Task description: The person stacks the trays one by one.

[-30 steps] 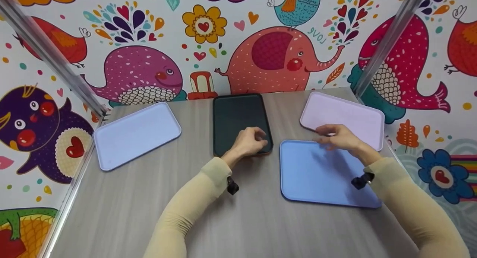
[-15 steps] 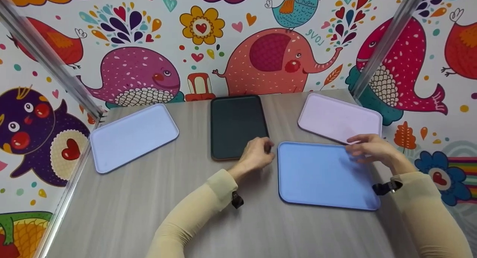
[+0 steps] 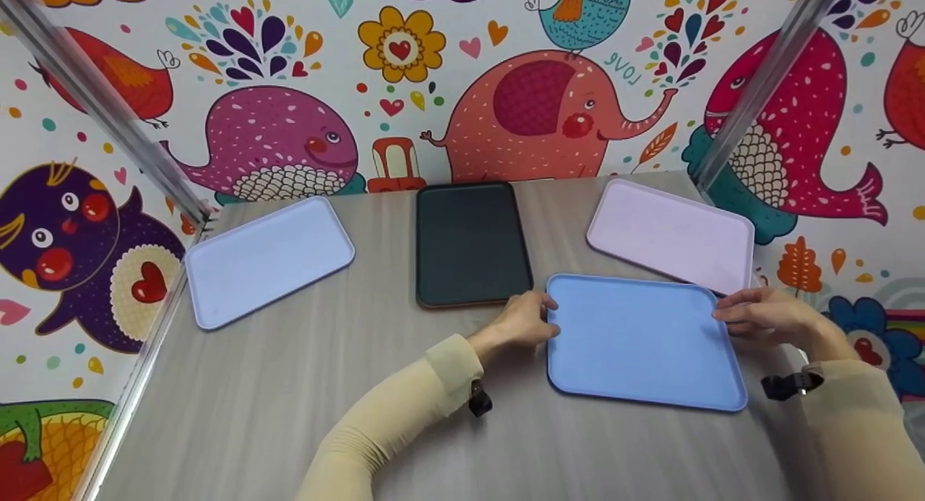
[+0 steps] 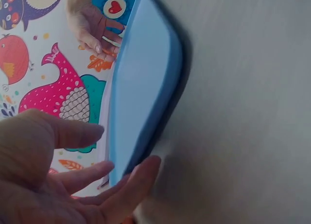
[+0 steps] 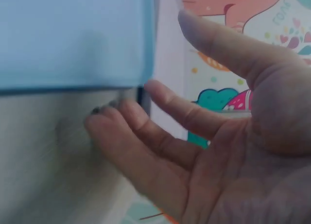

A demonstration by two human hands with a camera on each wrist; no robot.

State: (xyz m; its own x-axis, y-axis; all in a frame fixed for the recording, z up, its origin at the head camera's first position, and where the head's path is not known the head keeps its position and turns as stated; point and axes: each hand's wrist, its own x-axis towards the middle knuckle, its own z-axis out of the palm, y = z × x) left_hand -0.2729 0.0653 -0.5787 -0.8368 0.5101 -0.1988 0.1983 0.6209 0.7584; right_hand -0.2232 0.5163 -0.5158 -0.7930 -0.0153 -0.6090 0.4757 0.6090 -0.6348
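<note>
Nearest, two cream sleeves point(image 3: 397, 410) reached in over the grey table point(image 3: 289, 400), each with a black strap point(image 3: 793, 385) at the wrist. The left hand point(image 3: 522, 320) was at the left edge of the blue tray point(image 3: 643, 342), its thumb and fingers parted and only slightly bent, with its fingertips at the rim. The right hand point(image 3: 777, 319) was at the tray's far right corner, loosely spread, the thumb well apart from the fingers. Neither hand was closed round the tray; whether the fingertips touched it could not be told for certain.

The blue tray lay face up on the right part of the table, between the two hands. Just beyond its far left corner stood the near end of the black tray point(image 3: 473, 244), a thin brownish line along its near edge. The pink tray point(image 3: 672, 233) lay slantwise behind the blue one, close by its far right corner. Well apart, on the left, the pale blue tray point(image 3: 271, 262) lay at a slant. Farthest off, the wall point(image 3: 329, 42) bore a cartoon elephant point(image 3: 535, 125), whales and birds.
</note>
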